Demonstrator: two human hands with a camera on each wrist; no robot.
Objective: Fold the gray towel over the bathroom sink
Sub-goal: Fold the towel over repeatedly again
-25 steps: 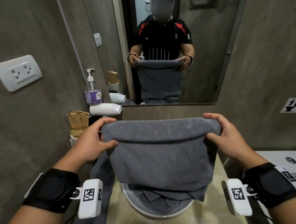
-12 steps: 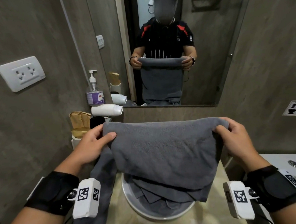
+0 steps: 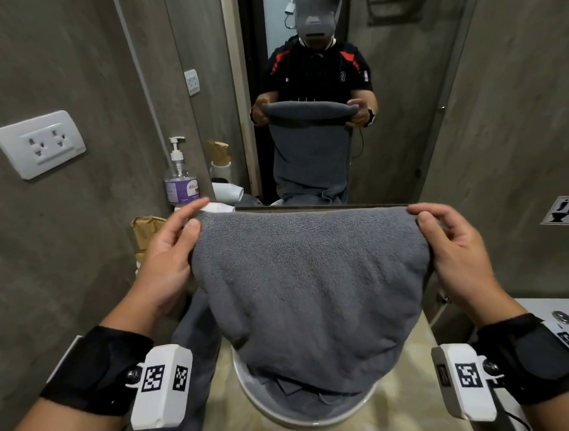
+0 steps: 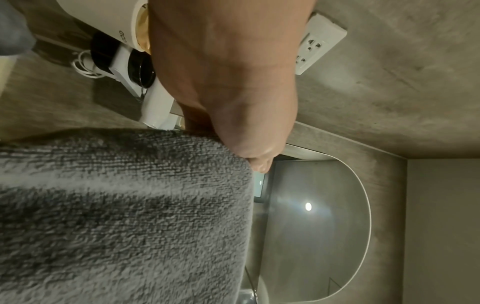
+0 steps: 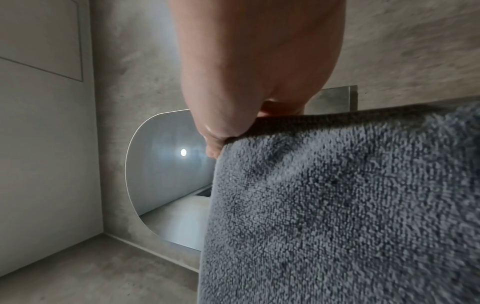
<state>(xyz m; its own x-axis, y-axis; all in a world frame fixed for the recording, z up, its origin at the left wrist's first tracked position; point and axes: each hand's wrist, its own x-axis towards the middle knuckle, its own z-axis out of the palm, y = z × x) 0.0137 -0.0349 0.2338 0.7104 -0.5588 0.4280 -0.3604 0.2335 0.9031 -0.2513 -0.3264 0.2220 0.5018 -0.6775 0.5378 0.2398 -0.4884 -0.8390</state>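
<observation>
The thick gray terry towel point(image 3: 313, 280) hangs above the round white sink point(image 3: 254, 403), its top edge stretched level between left hand point(image 3: 166, 262) and right hand point(image 3: 452, 251), fingers pinching each corner.

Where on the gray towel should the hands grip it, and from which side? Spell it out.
Grip the gray towel at the two ends of its top folded edge, each hand coming in from its own outer side. The left hand and right hand already pinch there, thumbs in front. That edge runs straight and taut, and the rest hangs down into the sink, so the end grips should keep it square.
</observation>
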